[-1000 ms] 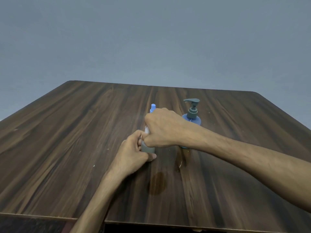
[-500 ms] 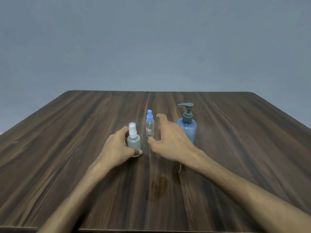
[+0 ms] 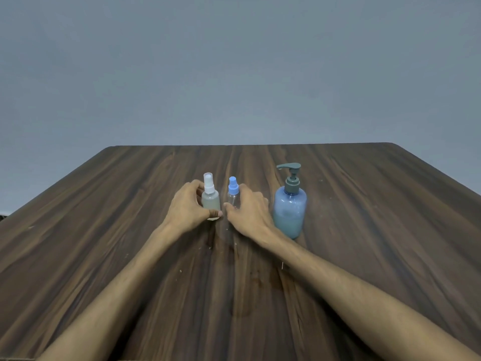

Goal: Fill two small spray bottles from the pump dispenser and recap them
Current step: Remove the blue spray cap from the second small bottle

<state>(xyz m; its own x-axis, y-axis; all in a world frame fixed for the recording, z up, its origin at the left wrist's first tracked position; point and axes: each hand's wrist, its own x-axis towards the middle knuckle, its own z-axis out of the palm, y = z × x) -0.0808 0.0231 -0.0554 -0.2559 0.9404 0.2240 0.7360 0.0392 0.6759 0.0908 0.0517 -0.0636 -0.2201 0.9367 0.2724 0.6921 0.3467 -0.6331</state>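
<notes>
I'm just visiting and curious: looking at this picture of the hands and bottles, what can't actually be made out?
All in the head view:
- Blue-capped spray bottle: its lower body and label sit behind the right hand, so its fill level is unreadable.
- White-capped spray bottle: its base is covered by the left hand; the frosted wall hides the level.
- Pump dispenser: its lower left side is hidden by the right wrist.
- Both forearms are cut off by the bottom edge.

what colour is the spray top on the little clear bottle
Light blue, on the small clear spray bottle; head view.
</notes>
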